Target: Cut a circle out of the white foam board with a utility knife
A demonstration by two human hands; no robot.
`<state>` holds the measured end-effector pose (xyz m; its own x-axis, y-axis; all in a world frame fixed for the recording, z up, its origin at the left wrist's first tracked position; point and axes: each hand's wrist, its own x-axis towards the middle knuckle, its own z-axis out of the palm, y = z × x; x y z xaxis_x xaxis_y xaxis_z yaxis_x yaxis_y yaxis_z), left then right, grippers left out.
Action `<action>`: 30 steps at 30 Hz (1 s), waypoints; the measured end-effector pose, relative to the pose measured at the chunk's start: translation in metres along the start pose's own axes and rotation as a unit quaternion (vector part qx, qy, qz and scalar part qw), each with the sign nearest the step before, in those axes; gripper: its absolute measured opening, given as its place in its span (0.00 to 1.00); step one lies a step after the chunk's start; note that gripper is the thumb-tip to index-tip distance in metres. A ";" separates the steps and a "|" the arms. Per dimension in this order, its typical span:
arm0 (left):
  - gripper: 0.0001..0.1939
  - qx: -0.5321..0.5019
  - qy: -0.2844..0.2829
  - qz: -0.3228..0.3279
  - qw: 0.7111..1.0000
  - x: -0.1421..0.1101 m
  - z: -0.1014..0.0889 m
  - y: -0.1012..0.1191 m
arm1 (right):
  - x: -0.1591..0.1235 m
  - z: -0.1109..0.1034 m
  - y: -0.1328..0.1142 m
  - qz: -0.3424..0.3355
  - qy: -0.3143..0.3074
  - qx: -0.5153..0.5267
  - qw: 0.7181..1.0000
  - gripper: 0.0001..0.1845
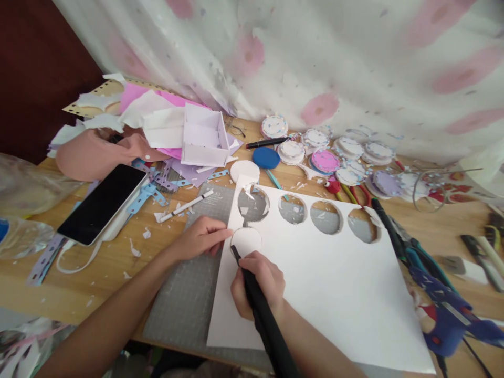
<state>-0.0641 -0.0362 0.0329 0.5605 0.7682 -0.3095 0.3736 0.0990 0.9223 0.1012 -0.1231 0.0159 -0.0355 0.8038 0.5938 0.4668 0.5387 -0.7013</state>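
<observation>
A large white foam sheet (326,283) lies on a grey cutting mat (189,294), with several round holes cut along its far edge. My right hand (258,281) is closed round a long black cutting tool (260,310), its tip at the edge of a round white disc (246,241) on the sheet. My left hand (199,237) rests at the sheet's left edge, fingers pressed together against the disc's rim.
A black phone (103,202) lies at left beside a white pen (187,206). A small white box (205,137), pink paper and scraps pile behind. Decorated round discs (325,157) line the back. A blue glue gun (449,310), scissors and pliers lie at right.
</observation>
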 end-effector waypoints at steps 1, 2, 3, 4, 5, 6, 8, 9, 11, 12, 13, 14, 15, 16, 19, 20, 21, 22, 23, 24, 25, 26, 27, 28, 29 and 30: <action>0.24 0.000 0.001 0.003 1.000 0.000 0.000 0.001 | 0.000 0.001 0.000 -0.008 -0.003 -0.007 1.000 0.14; 0.24 0.000 0.003 0.005 1.000 0.000 0.000 0.002 | 0.000 0.001 0.000 -0.015 -0.006 -0.012 1.000 0.14; 0.24 -0.001 0.004 0.007 1.000 0.000 0.000 0.002 | 0.000 0.002 0.000 -0.018 -0.010 -0.016 1.000 0.13; 0.24 -0.001 0.003 0.007 1.000 0.000 0.000 0.003 | 0.000 0.002 0.000 -0.020 -0.013 -0.018 1.000 0.13; 0.24 -0.001 0.002 0.007 1.000 0.000 0.000 0.003 | 0.001 0.003 -0.001 -0.020 -0.015 -0.019 1.000 0.13; 0.24 -0.001 0.001 0.006 1.000 0.000 0.000 0.004 | 0.001 0.003 -0.001 -0.019 -0.016 -0.019 1.000 0.12; 0.24 -0.001 -0.002 0.002 1.000 0.001 -0.001 0.004 | 0.003 0.004 -0.002 -0.011 -0.015 -0.014 1.000 0.11; 0.24 0.000 -0.001 0.002 1.000 0.001 -0.001 0.004 | 0.004 0.004 -0.002 -0.004 -0.018 -0.009 1.000 0.10; 0.24 0.004 0.002 0.003 1.000 0.001 -0.001 0.005 | 0.005 0.004 -0.002 0.021 -0.034 0.004 0.999 0.09; 0.24 0.007 0.004 0.005 1.000 0.001 -0.001 0.005 | 0.006 0.003 -0.002 0.035 -0.043 0.011 0.998 0.08; 0.25 0.010 0.005 0.007 1.000 0.001 -0.001 0.005 | 0.007 0.003 -0.001 0.047 -0.050 0.017 0.997 0.08; 0.25 0.012 0.005 0.009 1.000 0.001 -0.001 0.005 | 0.007 0.002 0.000 0.055 -0.053 0.024 0.997 0.07; 0.25 0.012 0.005 0.010 1.000 0.001 -0.001 0.006 | 0.007 0.002 0.000 0.055 -0.052 0.029 0.997 0.08; 0.24 0.012 0.003 0.011 1.000 0.001 -0.001 0.006 | 0.008 0.001 0.001 0.051 -0.048 0.035 0.997 0.08; 0.24 0.009 0.000 0.012 1.000 0.001 -0.001 0.005 | 0.008 0.000 0.002 0.030 -0.035 0.052 0.998 0.10; 0.24 0.008 0.000 0.012 1.000 0.001 -0.001 0.004 | 0.008 -0.001 0.002 0.024 -0.031 0.058 0.998 0.10; 0.24 0.006 -0.001 0.011 1.000 0.002 -0.001 0.004 | 0.007 -0.002 0.001 0.021 -0.029 0.065 0.997 0.10; 0.24 0.004 -0.001 0.010 1.000 0.002 -0.001 0.003 | 0.007 -0.004 0.000 0.022 -0.024 0.073 0.997 0.10; 0.24 0.002 -0.002 0.008 1.000 0.002 -0.001 0.002 | 0.007 -0.006 -0.001 0.031 -0.018 0.079 0.996 0.10; 0.24 -0.001 -0.005 0.005 1.000 0.002 -0.001 0.001 | 0.007 -0.009 -0.003 0.051 -0.009 0.084 0.995 0.09; 0.24 -0.003 -0.007 0.002 1.000 0.002 -0.002 0.000 | 0.008 -0.013 -0.005 0.078 0.003 0.088 0.993 0.09; 0.24 -0.006 -0.009 -0.001 1.000 0.002 -0.002 -0.001 | 0.009 -0.017 -0.006 0.112 0.015 0.089 0.990 0.09; 0.23 -0.009 -0.012 -0.004 1.000 0.002 -0.002 -0.002 | 0.012 -0.020 -0.006 0.147 0.027 0.089 0.985 0.09; 0.23 -0.012 -0.013 -0.005 1.000 0.001 -0.002 -0.003 | 0.015 -0.023 -0.006 0.179 0.035 0.090 0.979 0.08; 0.23 -0.015 -0.012 -0.005 1.000 0.001 -0.002 -0.004 | 0.019 -0.025 -0.005 0.207 0.041 0.093 0.973 0.08; 0.23 -0.018 -0.011 -0.003 1.000 0.000 -0.001 -0.004 | 0.023 -0.025 -0.003 0.226 0.046 0.100 0.968 0.07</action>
<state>-0.0666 -0.0354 0.0292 0.5736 0.7539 -0.3203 0.3511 0.1269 0.9277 0.1213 -0.1130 0.0415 0.2162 0.9478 0.2346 0.2355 0.1826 -0.9546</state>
